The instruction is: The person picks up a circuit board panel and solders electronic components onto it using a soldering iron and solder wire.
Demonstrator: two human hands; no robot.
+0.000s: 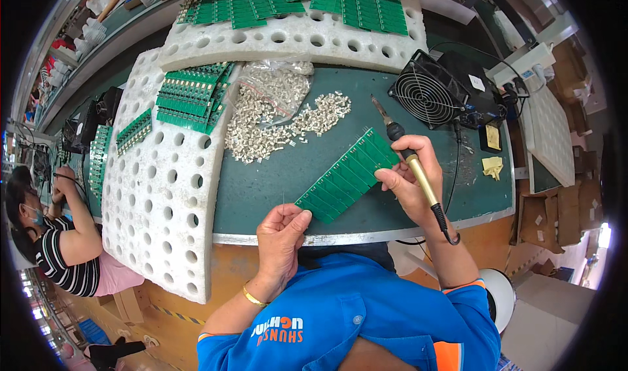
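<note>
A long green circuit board panel [347,176] is tilted above the bench, scored into several narrow strips, with small pins along its upper edge. My left hand [281,240] pinches its lower left end between thumb and fingers. A thin wire-like line rises beside those fingers; whether they hold it I cannot tell. My right hand [415,184] is closed round a soldering iron [395,131] with a black and gold handle, its tip pointing up and away from the panel. The right thumb and fingers also touch the panel's right end. Beyond the panel lies a heap of small white connectors [252,135].
A clear bag [278,86] of connectors lies on the heap. White foam boards [157,194] with holes carry stacked green panels [193,96]. At the right stand a black fan [428,93] and a yellow sponge [492,168]. A co-worker [65,240] sits at the left.
</note>
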